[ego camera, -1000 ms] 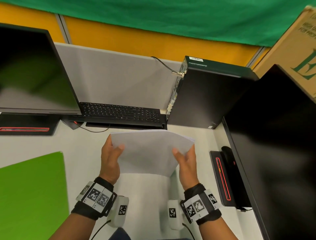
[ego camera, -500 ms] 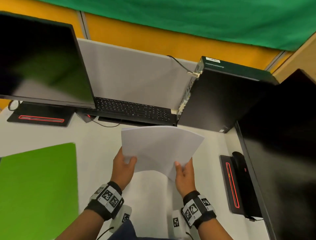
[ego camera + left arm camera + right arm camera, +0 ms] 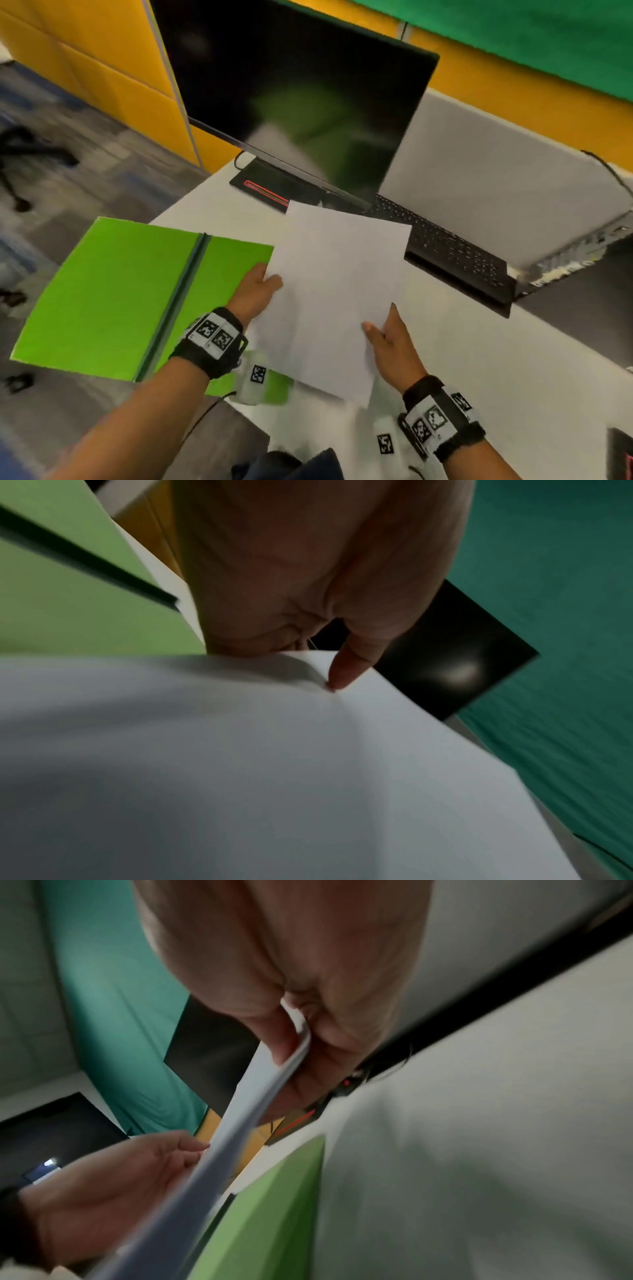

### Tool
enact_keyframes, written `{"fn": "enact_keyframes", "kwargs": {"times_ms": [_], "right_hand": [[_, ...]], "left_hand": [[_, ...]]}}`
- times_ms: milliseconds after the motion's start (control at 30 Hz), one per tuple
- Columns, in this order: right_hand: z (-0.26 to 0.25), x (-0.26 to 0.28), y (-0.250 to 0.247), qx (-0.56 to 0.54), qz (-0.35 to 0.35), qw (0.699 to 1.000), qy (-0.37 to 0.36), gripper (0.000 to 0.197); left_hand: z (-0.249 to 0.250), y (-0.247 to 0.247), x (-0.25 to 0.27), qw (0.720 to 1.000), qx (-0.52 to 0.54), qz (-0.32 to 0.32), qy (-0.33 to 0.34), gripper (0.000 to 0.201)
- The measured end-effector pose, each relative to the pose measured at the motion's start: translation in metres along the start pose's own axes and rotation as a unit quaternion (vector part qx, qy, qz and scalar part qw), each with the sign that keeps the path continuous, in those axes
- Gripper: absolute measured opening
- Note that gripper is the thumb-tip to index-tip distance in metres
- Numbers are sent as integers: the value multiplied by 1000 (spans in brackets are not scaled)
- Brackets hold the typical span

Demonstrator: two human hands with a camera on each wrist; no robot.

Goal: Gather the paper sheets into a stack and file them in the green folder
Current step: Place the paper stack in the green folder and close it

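A stack of white paper sheets (image 3: 337, 291) is held in the air above the desk, its left part over the right half of the green folder (image 3: 113, 294). The folder lies open and flat at the desk's left end, with a dark spine down its middle. My left hand (image 3: 257, 291) grips the stack's left edge, thumb on top (image 3: 346, 669). At the lower right edge my right hand (image 3: 390, 339) pinches the stack between thumb and fingers (image 3: 291, 1045). The sheets (image 3: 219, 1150) bow slightly between the two hands.
A black monitor (image 3: 294, 92) on a stand with a red stripe stands behind the folder. A black keyboard (image 3: 445, 246) lies behind the sheets, before a grey partition. The folder's left half overhangs the desk edge above the carpeted floor.
Both hands have carried the stack leftward, from the desk's middle to over the folder's right half. The view has swung left, so the whole open folder now shows.
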State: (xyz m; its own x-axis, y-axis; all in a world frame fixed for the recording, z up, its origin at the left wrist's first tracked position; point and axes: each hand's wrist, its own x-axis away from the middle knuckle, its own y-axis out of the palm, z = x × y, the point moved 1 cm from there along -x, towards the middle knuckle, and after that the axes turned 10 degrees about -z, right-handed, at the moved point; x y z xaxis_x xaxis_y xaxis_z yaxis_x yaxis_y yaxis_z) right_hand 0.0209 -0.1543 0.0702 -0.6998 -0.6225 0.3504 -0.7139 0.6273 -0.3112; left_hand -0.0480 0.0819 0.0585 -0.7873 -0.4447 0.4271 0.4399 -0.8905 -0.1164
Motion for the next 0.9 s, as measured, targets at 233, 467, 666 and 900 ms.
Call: {"fn": "enact_keyframes", "kwargs": {"times_ms": [233, 467, 666, 900], "right_hand": [[-21, -73, 86, -63, -123, 989, 59, 51], [-19, -90, 129, -64, -142, 982, 109, 54], [-10, -92, 141, -27, -147, 979, 137, 54], [-13, -87, 152, -20, -154, 976, 152, 55]], "left_hand": [[-40, -203, 7, 961, -142, 221, -81, 46], [-110, -332, 25, 897, -281, 240, -242, 93], [-128, -335, 18, 896, -291, 188, -279, 111], [-126, -330, 18, 893, -293, 204, -274, 115]]}}
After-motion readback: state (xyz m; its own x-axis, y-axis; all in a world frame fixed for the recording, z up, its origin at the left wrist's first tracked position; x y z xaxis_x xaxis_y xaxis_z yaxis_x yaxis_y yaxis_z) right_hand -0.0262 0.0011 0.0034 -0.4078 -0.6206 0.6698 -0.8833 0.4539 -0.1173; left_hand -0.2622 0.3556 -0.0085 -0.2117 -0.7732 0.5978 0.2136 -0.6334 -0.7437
